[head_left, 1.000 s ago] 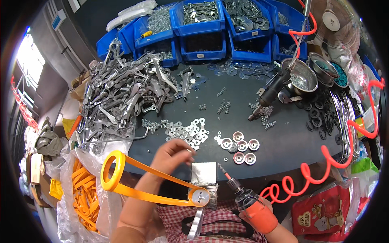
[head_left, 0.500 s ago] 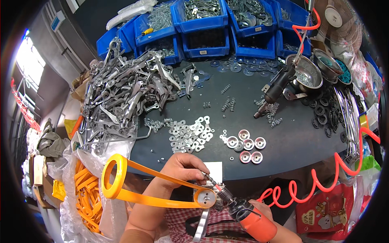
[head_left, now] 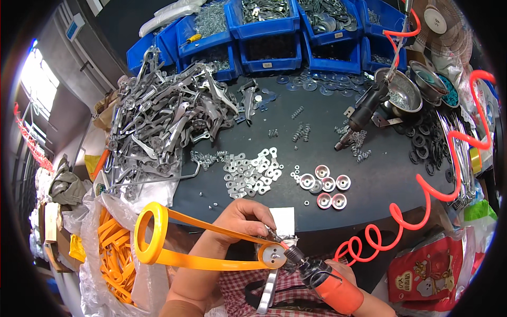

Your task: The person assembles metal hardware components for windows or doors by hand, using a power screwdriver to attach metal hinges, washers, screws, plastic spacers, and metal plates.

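My left hand (head_left: pixel 247 219) is closed, thumb and fingertips pinching a small metal part (head_left: pixel 271 233) on an assembly in front of my lap. My right hand (head_left: pixel 344 271) is wrapped round an orange-red air screwdriver (head_left: pixel 338 291), mostly hidden behind its body. The black nose of the tool points up-left at the assembly, close to my left fingertips. On that assembly a yellow strap loop (head_left: pixel 211 260) ends in a yellow ring (head_left: pixel 149 232) at left and a round silver disc (head_left: pixel 274 255) at right. A silver lever (head_left: pixel 268 292) hangs below the disc.
Metal levers (head_left: pixel 169 111) are heaped at left on the dark table (head_left: pixel 253 132). Small link plates (head_left: pixel 252 171) and round cups (head_left: pixel 328 184) lie ahead. Blue bins (head_left: pixel 270 58) line the back. A second driver (head_left: pixel 364 113) hangs at right; a red coiled hose (head_left: pixel 417 222) crosses there.
The red coiled hose at right has swung upward and stretched. My hands, the screwdriver and the assembly keep nearly the same pose; the whole view has shifted slightly.
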Motion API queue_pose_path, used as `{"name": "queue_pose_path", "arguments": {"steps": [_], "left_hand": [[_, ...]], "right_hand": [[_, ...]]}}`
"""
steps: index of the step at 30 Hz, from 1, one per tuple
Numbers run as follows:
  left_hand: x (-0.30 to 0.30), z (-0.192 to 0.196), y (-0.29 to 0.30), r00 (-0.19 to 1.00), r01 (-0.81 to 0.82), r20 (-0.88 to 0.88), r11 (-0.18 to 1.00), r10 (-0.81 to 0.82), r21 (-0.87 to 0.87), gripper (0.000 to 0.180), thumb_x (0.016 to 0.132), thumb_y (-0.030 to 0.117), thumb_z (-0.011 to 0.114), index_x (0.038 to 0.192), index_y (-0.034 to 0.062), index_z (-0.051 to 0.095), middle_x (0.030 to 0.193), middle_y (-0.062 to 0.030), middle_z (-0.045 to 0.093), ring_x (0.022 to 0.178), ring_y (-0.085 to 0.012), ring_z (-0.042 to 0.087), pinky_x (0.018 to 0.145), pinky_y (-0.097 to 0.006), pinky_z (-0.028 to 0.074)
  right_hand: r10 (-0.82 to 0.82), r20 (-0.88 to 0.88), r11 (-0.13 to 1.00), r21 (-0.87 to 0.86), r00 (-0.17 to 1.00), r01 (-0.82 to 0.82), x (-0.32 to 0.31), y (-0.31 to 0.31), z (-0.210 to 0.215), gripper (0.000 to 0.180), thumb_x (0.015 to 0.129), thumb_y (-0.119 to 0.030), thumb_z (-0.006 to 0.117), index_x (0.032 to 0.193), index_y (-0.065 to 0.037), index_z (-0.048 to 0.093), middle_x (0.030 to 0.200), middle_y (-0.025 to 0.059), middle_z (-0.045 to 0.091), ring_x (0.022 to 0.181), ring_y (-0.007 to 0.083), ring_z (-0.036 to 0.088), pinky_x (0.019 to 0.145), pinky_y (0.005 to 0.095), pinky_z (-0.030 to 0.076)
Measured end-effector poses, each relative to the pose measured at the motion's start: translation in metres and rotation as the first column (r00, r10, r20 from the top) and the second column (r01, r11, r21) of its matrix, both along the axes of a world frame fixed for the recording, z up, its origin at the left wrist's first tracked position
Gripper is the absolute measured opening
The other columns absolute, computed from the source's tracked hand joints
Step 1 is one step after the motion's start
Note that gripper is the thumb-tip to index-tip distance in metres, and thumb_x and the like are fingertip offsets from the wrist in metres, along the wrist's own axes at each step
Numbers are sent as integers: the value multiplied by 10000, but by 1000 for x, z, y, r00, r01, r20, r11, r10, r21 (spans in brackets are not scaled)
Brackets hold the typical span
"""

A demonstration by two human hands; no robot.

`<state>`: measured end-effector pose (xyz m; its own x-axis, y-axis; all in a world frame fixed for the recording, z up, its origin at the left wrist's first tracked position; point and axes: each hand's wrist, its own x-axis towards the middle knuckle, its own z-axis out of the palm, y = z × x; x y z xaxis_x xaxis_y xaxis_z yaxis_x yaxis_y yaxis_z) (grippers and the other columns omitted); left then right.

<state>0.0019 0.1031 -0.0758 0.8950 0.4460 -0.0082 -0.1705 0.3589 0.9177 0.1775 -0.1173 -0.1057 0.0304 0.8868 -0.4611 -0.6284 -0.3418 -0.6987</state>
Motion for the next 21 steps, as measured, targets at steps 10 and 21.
{"name": "queue_pose_path", "arguments": {"steps": [10, 21], "left_hand": [[-57, 0, -44, 780, -28, -622, 996, 72, 79, 460, 789, 97, 576, 1218, 9, 436, 979, -82, 548, 862, -124, 498, 775, -254, 406], [-13, -18, -79, 818, -319, -553, 925, 158, -208, 570, 759, 15, 521, 1269, 58, 269, 1122, -121, 458, 1010, -200, 499, 841, -309, 439]], "right_hand": [[-119, 883, 872, 311, 453, -377, -12, 54, 16, 393, 695, -224, 709, 958, -30, 490, 851, 83, 527, 797, 229, 549, 714, 344, 447], [-172, 539, 932, 361, 824, -42, -33, 74, 4, 599, 669, -52, 688, 1189, -42, 392, 1042, 63, 516, 912, 142, 519, 797, 279, 425]]}}
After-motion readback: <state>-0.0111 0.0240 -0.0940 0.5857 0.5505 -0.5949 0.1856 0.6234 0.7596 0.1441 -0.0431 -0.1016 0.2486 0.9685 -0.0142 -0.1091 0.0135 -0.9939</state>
